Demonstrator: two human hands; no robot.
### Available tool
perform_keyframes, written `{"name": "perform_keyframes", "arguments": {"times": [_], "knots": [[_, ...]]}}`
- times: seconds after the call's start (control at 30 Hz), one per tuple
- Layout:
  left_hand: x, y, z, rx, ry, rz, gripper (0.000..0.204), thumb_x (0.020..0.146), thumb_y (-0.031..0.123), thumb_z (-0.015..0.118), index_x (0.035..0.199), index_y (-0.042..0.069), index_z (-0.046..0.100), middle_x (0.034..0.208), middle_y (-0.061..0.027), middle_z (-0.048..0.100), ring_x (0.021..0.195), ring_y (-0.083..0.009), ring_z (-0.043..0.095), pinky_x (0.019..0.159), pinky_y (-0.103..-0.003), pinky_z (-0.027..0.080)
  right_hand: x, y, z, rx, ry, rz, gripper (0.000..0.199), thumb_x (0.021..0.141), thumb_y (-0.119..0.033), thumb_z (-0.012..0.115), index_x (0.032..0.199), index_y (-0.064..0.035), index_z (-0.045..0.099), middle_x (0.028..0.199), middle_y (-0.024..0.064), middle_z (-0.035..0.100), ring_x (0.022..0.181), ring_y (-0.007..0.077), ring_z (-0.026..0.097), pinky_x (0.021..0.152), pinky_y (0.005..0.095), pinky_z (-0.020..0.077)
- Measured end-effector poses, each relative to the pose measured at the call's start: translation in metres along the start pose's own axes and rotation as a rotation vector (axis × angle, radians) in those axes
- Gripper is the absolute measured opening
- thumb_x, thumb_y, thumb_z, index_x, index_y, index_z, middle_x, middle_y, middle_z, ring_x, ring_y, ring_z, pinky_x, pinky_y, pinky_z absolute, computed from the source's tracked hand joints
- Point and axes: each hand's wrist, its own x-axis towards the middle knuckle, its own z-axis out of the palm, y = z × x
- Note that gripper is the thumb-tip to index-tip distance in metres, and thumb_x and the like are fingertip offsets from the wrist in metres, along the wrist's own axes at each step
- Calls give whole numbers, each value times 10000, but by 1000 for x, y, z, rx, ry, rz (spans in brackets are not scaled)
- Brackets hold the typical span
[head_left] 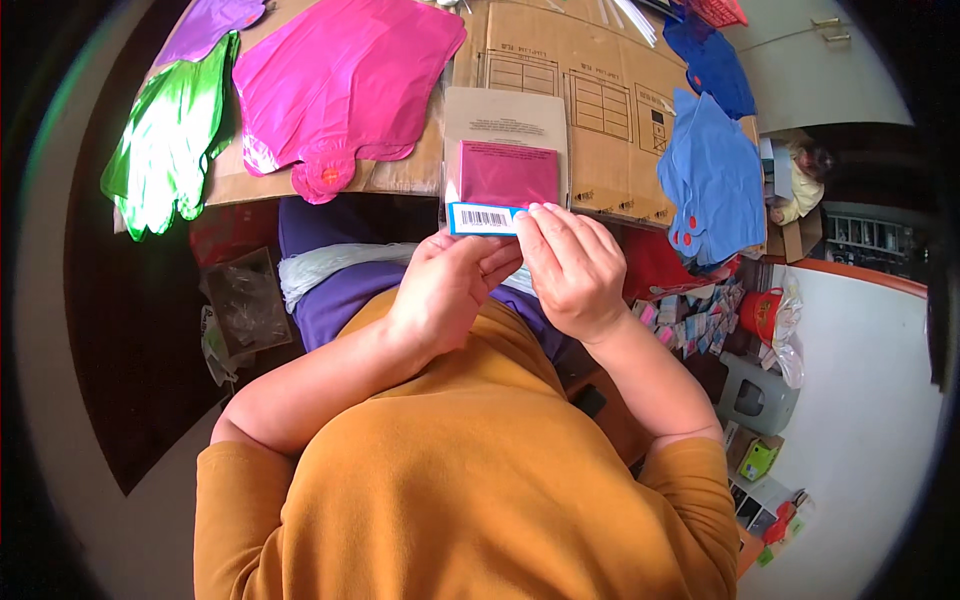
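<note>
Both my hands are closed on the lower end of a flat clear package [506, 120], tilted against the edge of the cardboard. Inside it a folded pink foil piece [508, 172] lies in front of a beige card. Across its lower end runs a blue-edged white barcode label [484, 219]. My left hand [447, 287] grips the bottom from below, its thumb beneath the label. My right hand [574, 265] pinches the label's right end, with the fingers bent over the front. The fingertips behind the package are hidden.
Flat uninflated foil balloons lie on the cardboard [610, 190]: pink [350, 80], green [170, 130], purple [212, 25], light blue [712, 165] and dark blue [712, 65]. Several small packets [695, 320] are heaped below right, beside a red container [760, 312]. Another person [803, 182] is at far right.
</note>
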Motion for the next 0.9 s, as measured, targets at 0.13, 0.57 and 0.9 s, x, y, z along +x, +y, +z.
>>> {"name": "perform_keyframes", "arguments": {"times": [0.13,0.57,0.9], "knots": [[-3,7,-17,-55,-35,-46,227,926,132,499,1094,6,586,1129,-117,629,1082,-215,593,990,-379,432,-6,-4,2,-24,23,47,214,800,-114,604,983,-17,659,958,82,623,898,252,603,764,369,479],[2,7,-16,220,76,98,150,964,111,532,1033,-9,589,1031,-129,657,936,-214,652,880,-359,533,-16,-9,9,196,192,599,177,748,-68,727,899,-44,637,883,64,572,763,206,553,709,343,444],[3,5,-17,303,111,103,154,964,134,547,1023,0,594,987,-117,663,876,-191,659,819,-337,549,-27,-14,9,1530,193,1542,204,904,-199,652,921,0,613,761,85,661,551,118,623,501,230,489]]}}
